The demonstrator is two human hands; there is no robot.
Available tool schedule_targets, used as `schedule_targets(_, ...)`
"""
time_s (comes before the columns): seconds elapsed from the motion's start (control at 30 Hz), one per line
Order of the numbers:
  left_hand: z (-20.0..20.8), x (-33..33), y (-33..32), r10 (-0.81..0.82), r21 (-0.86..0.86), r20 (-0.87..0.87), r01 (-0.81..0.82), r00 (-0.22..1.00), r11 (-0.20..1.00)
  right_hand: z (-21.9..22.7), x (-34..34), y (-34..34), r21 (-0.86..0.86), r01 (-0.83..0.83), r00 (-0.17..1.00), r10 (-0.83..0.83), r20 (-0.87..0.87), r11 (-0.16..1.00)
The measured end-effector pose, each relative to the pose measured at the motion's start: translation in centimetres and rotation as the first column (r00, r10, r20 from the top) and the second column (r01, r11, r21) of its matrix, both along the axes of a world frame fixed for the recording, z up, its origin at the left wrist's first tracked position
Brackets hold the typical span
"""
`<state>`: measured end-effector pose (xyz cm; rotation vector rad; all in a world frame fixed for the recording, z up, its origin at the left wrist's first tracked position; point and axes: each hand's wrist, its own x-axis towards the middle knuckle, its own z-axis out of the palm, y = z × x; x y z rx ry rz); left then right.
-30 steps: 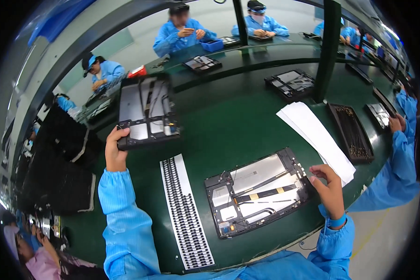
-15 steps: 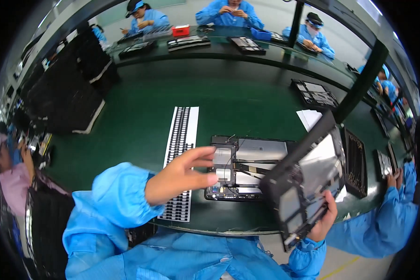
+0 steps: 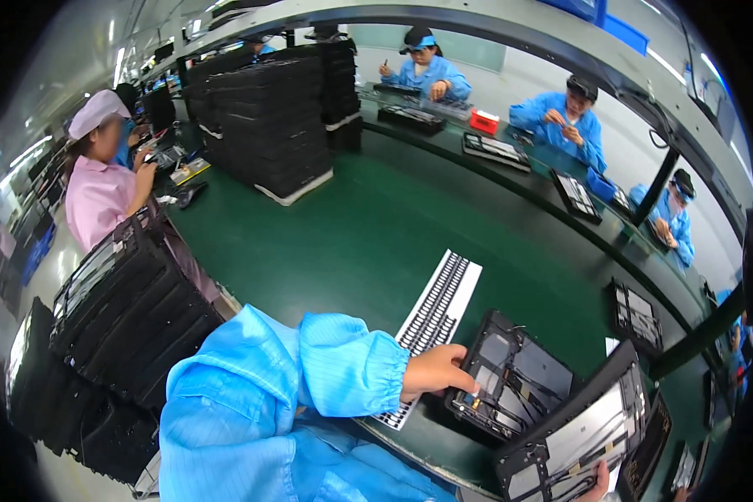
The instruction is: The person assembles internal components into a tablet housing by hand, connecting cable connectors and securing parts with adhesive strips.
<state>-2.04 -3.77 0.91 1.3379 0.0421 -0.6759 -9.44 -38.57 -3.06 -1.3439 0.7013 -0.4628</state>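
My left hand (image 3: 435, 371) is closed on the left edge of an open tablet (image 3: 510, 372), with thumb and fingers at its rim. This tablet rests on the bench, its black frame, grey batteries and dark ribbon cables exposed. A second open tablet (image 3: 579, 435), similar inside, is held tilted up to the right of the first. My right hand (image 3: 596, 484) grips its lower edge; only some fingers show. A white strip sheet with rows of small black pieces (image 3: 433, 309) lies just left of the first tablet, partly under my left forearm.
A tall pile of black trays (image 3: 263, 125) stands at the back left. More black trays (image 3: 134, 309) are stacked beside my left side. Another open tablet (image 3: 637, 318) lies at the right. Across the bench (image 3: 335, 243), co-workers in blue sit at a shelf; a person in pink (image 3: 105, 184) works at left.
The view has swung left, showing the tray stacks. My left hand, spread above the tablet before, now grips its left edge. The right hand still holds the second tablet.
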Motion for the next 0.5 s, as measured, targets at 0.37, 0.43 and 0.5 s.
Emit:
schedule_targets(0.37, 0.5, -4.2, 6.9, 0.508, -0.574, -0.041, -0.436, 0.86, 0.693, -4.4, 1.8, 0.2, -0.387, 0.199, 0.929, -0.048, 0.367, 0.9)
schedule_targets(0.43, 0.1, -4.5, 9.2, 0.649, -0.612, 0.034, -0.497, 0.76, 0.615, -4.6, 2.1, 0.3, -0.388, 0.134, 0.953, -0.01, 0.304, 0.912)
schedule_targets(0.5, -1.1, -3.8, 11.8, 0.761, -0.635, 0.043, -0.571, 0.647, 0.521, -5.0, 2.1, 0.7, -0.349, 0.103, 0.952, 0.01, 0.307, 0.931)
